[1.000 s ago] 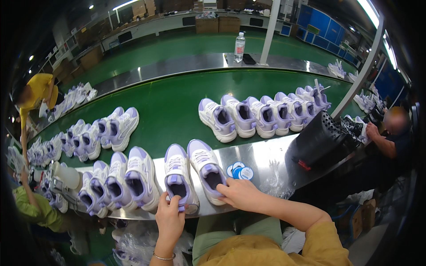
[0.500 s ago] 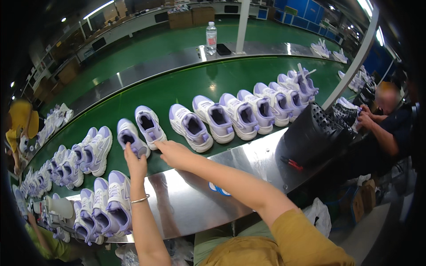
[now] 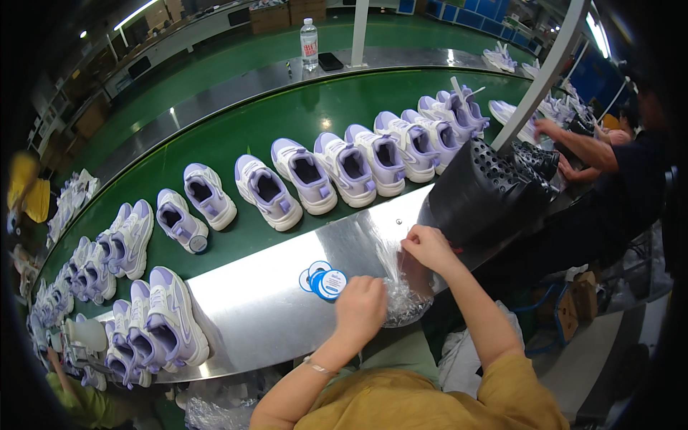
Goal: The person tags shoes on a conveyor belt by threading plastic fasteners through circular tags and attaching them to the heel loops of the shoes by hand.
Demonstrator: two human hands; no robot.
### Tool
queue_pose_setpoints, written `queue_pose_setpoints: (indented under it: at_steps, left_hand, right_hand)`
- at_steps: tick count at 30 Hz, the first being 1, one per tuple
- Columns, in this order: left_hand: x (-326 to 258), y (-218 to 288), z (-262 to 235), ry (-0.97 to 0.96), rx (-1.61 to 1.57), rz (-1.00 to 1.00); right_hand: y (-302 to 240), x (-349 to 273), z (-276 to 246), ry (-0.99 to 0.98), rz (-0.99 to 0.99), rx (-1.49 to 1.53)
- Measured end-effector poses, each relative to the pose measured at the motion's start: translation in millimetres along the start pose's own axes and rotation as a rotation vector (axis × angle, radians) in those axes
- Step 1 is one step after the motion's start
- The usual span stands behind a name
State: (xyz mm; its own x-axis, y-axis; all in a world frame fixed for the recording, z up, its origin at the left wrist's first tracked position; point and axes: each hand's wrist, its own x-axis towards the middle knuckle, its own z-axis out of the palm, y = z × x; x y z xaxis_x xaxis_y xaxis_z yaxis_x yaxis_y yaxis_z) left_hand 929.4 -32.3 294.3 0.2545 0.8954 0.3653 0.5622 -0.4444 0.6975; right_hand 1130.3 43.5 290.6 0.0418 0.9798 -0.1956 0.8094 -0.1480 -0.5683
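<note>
My left hand [image 3: 360, 307] is closed over the metal ledge, fingers curled; what it holds is hidden. Beside its knuckles lies a small pile of round blue-and-white tags [image 3: 330, 284]. Further right, my right hand [image 3: 428, 247] pinches at a bunch of thin clear plastic [image 3: 407, 307] that spills over the ledge's front edge. White-and-lilac sneakers stand on the green belt beyond. One sneaker [image 3: 179, 218] on the left has a round tag [image 3: 198, 244] at its heel, and another sneaker [image 3: 208, 196] stands beside it.
A row of sneakers [image 3: 351, 170] runs along the green belt [image 3: 287, 115]. More sneakers [image 3: 172, 319] sit at the metal ledge's [image 3: 251, 315] left end. A black perforated bin [image 3: 466, 193] stands on the right, near a co-worker's arm [image 3: 584, 147]. A water bottle [image 3: 309, 44] stands across the belt.
Both hands have left the two sneakers at the left and moved right and nearer, over the ledge. The tag pile, partly covered by my right arm before, now shows. The co-worker's arm has reached forward.
</note>
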Motion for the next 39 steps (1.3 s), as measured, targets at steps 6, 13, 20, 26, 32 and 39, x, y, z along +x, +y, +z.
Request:
queue_pose_setpoints:
  at_steps: [6,13,20,26,32,39]
  left_hand:
    - [31.2,2.9,62.1,-0.193,0.415,-0.203]
    - [20.6,-5.6,70.5,-0.16,0.386,-0.203]
    - [15.7,2.4,67.5,0.006,0.354,-0.146]
    - [18.9,4.4,67.6,0.003,0.343,-0.156]
    - [25.0,2.5,75.8,-0.053,0.392,-0.2]
    - [30.7,3.2,81.1,-0.102,0.414,-0.133]
  right_hand:
    - [6.3,-15.5,-9.7,0.216,0.013,0.195]
    - [8.6,-38.8,-4.9,0.156,-0.059,0.293]
    - [0.9,11.0,10.2,-0.186,0.315,0.731]
    - [2.3,32.8,25.4,-0.114,0.206,0.718]
    - [6.1,24.2,12.7,0.127,0.047,0.139]
    - [-18.5,24.6,-48.2,0.493,-0.3,0.563]
